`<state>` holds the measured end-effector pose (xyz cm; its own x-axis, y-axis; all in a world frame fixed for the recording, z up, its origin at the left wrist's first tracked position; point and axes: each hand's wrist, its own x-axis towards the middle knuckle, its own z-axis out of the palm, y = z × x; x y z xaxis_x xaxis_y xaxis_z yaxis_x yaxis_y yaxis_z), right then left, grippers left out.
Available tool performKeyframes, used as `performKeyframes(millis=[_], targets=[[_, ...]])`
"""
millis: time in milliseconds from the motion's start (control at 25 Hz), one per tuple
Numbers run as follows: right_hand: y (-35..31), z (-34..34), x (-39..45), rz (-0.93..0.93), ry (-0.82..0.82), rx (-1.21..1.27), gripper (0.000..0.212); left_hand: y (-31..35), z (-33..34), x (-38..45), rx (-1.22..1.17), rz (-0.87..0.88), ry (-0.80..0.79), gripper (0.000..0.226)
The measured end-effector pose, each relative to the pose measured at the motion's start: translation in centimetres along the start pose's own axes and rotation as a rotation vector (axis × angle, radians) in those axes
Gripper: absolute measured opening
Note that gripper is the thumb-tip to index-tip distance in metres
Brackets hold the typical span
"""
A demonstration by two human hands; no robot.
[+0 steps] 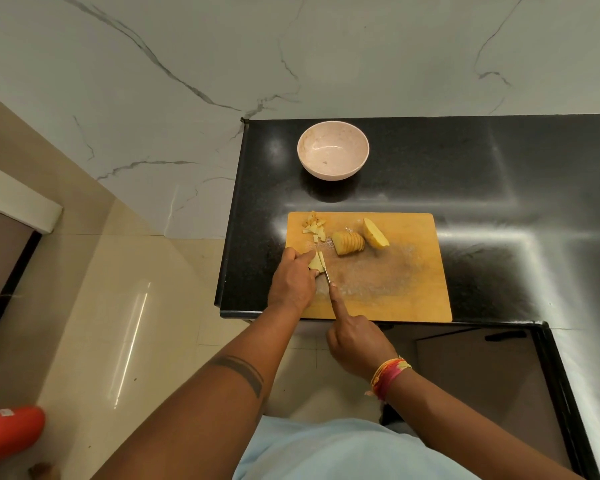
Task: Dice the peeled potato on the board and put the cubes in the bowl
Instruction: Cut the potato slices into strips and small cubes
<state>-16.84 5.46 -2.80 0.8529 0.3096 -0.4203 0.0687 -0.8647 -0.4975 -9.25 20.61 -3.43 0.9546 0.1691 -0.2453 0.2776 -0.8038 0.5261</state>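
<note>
On the wooden cutting board (pixel 395 292) my left hand (pixel 293 282) pinches a small stack of potato slices (pixel 316 262) at the board's left edge. My right hand (pixel 355 341) grips a knife (pixel 326 275), index finger stretched along its back, and the blade is cutting into that stack. Behind lie a sliced half potato (pixel 349 242), an uncut half potato (pixel 375 233) and a small heap of potato cubes (pixel 314 226) at the board's far left corner. The pale pink bowl (pixel 333 152) stands beyond the board with no cubes in it.
The board lies at the front left corner of a black granite counter (pixel 499 188), whose left edge drops to a tiled floor. A marble wall rises behind. An orange object (pixel 9 433) sits on the floor at the lower left.
</note>
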Motion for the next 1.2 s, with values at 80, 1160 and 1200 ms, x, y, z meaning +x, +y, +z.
performKeyframes(millis=[80, 1160, 1200], targets=[[-0.1, 0.1, -0.4, -0.004, -0.005, -0.001, 0.079, 0.0, 0.0, 0.0, -0.006, -0.012, 0.006, 0.049], [-1.9, -1.3, 3.8, -0.019, 0.012, 0.028, 0.074, 0.1, 0.2, 0.4, 0.007, -0.04, 0.042, 0.042], [-1.5, -0.9, 3.0, -0.024, 0.006, 0.018, 0.075, 0.1, 0.2, 0.4, 0.001, -0.043, 0.039, 0.043]])
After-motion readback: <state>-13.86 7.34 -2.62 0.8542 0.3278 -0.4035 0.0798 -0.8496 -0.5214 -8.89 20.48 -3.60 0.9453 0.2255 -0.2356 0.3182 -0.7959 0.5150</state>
